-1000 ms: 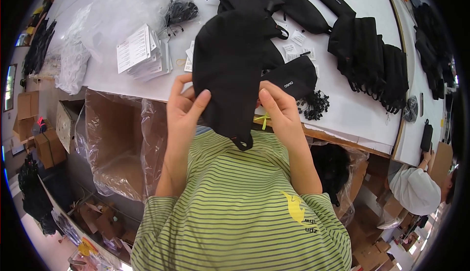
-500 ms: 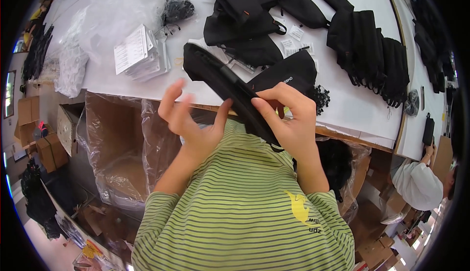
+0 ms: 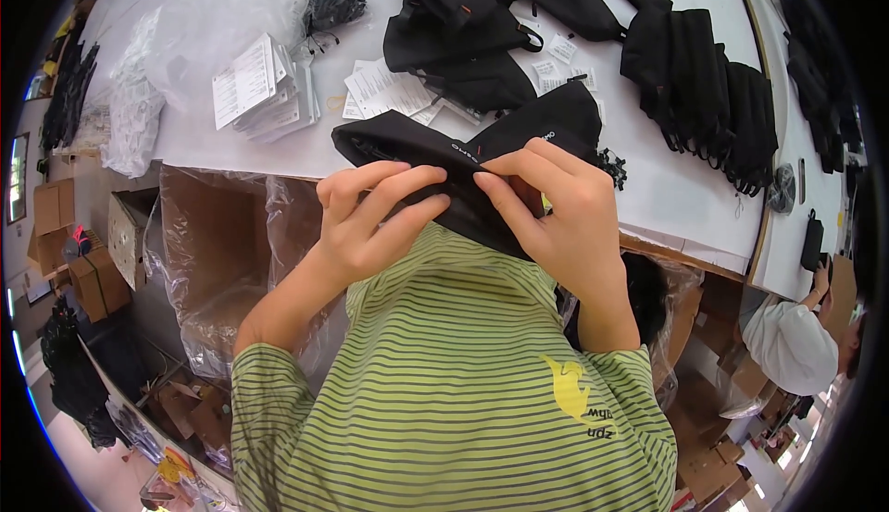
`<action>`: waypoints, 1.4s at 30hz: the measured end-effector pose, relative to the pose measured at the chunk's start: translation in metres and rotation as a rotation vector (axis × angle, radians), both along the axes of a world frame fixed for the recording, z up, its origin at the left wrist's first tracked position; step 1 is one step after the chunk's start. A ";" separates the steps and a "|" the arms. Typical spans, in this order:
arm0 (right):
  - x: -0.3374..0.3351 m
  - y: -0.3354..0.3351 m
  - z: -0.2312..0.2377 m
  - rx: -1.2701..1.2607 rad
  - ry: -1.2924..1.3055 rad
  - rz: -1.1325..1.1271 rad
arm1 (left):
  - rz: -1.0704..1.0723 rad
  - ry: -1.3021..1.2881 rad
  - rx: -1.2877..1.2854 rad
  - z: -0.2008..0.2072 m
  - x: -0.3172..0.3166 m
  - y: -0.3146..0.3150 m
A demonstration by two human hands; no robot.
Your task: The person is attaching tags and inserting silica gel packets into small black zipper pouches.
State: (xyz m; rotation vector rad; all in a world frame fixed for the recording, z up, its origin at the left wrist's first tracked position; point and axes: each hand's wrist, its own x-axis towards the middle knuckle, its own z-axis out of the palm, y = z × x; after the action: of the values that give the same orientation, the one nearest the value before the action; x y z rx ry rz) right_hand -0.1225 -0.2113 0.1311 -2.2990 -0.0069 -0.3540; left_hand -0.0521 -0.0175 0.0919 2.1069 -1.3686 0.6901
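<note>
Over the table's near edge I hold a long black fabric pouch (image 3: 396, 130), tilted, its left end pointing away from me. My right hand (image 3: 560, 211) pinches its right part between thumb and fingers. My left hand (image 3: 370, 220) has its fingers bent onto the pouch's near side, fingertips and thumb close together at the fabric; whatever small part lies under them is hidden. Just beyond is another black pouch (image 3: 574, 114), lying flat, beside a heap of black pouches (image 3: 454, 49).
White printed cards lie in a stack (image 3: 259, 86) and a loose spread (image 3: 384, 91). Folded black pouches (image 3: 690, 86) line the right side. A bag of small black parts (image 3: 333, 3) is at the back. Below the edge stands a plastic-lined carton (image 3: 218, 262). Another person (image 3: 792, 350) works at far right.
The pouch has turned so its broad side shows more. My left hand, earlier with fingers spread beside it, has come in and closed on it. My right hand keeps its pinch.
</note>
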 end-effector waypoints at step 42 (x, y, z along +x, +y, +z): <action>-0.077 -0.082 -0.069 1.065 0.702 0.031 | 0.016 1.323 0.499 -0.016 -0.001 0.039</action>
State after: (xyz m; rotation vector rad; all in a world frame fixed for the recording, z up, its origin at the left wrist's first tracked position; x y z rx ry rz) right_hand -0.1991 -0.2930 0.0620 -1.2512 0.3991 0.4103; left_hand -0.0532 0.0216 0.0758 2.1268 -0.7245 -1.0304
